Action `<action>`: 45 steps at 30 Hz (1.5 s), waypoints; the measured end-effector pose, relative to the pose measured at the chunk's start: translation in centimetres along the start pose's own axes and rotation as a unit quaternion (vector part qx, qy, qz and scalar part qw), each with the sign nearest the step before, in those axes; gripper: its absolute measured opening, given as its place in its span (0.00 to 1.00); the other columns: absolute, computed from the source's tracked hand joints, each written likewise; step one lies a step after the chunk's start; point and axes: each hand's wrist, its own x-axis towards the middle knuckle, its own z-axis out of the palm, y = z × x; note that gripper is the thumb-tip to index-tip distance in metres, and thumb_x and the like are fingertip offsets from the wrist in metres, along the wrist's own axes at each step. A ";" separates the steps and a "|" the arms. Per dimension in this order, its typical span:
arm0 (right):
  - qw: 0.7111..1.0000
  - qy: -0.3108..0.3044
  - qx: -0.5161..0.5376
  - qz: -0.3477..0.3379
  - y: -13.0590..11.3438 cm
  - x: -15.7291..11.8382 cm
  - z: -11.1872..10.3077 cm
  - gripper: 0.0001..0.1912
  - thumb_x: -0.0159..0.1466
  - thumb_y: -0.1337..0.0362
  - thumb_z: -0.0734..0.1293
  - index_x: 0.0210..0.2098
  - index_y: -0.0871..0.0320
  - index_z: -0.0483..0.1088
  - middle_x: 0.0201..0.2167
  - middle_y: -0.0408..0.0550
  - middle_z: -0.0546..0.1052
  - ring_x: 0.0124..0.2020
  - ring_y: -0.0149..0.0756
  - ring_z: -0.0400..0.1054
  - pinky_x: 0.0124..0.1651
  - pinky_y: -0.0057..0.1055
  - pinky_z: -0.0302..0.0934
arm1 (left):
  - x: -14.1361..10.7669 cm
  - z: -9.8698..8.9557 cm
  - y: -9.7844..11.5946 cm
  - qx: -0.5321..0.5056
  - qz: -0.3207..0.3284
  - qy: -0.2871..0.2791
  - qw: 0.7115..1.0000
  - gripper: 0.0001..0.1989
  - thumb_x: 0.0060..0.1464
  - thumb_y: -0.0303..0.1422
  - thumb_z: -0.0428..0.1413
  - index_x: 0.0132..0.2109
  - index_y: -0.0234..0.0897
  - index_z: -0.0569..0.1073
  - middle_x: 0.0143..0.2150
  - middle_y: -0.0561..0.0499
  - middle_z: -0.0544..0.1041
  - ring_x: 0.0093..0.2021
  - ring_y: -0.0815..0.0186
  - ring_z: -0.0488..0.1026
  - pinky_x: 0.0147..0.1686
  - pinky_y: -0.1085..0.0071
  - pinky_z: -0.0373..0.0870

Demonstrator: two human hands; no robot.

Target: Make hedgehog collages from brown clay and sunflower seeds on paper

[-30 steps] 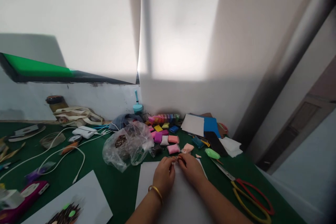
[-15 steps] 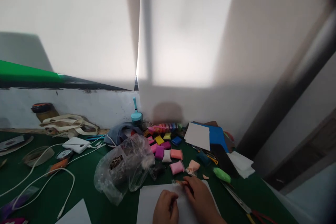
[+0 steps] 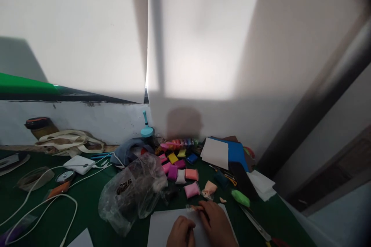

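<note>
My left hand rests over a white sheet of paper, its fingers curled closed. What they hold, if anything, is hidden. My right hand lies on the same sheet, just to the right, with fingers bent inward and closed; their grip is too small and dark to make out. By its fingertips, at the sheet's far edge, is a small orange-brown piece with clear wrap. Beyond the right hand sit a peach clay pack, opened, and a loose peach bit.
Several coloured clay packs lie behind the sheet. A clear plastic bag stands left, near white cables. To the right are a green pack, scissors, a black strip and cardboard sheets.
The view has shifted slightly, so the table things appear lower and farther left. Both hands stay over the paper in nearly the same pose.
</note>
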 end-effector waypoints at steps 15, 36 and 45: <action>0.999 0.023 0.033 -0.023 0.0 -0.9 0.0 0.14 0.61 0.62 0.58 0.42 0.54 0.71 0.38 0.48 0.75 0.41 0.39 0.67 0.43 0.29 0.57 | -1.0 -1.4 2.2 0.024 -0.026 -0.021 0.999 0.10 0.51 0.26 0.46 0.35 0.38 0.72 0.35 0.49 0.71 0.37 0.64 0.68 0.38 0.68 0.64; 0.999 0.023 -0.009 -0.020 -1.3 -1.8 -0.3 0.12 0.62 0.62 0.58 0.40 0.54 0.70 0.39 0.47 0.75 0.41 0.36 0.67 0.42 0.27 0.56 | -1.5 -1.2 2.1 0.066 -0.004 -0.004 0.998 0.10 0.50 0.25 0.46 0.34 0.37 0.72 0.35 0.49 0.71 0.38 0.65 0.68 0.40 0.69 0.63; 1.000 0.015 0.003 -0.013 -1.9 -1.8 -0.6 0.14 0.63 0.62 0.56 0.40 0.56 0.70 0.39 0.48 0.75 0.42 0.38 0.66 0.44 0.29 0.55 | -1.5 -1.4 2.0 0.060 -0.003 -0.021 0.998 0.10 0.51 0.25 0.47 0.36 0.37 0.73 0.36 0.49 0.72 0.39 0.64 0.68 0.40 0.69 0.63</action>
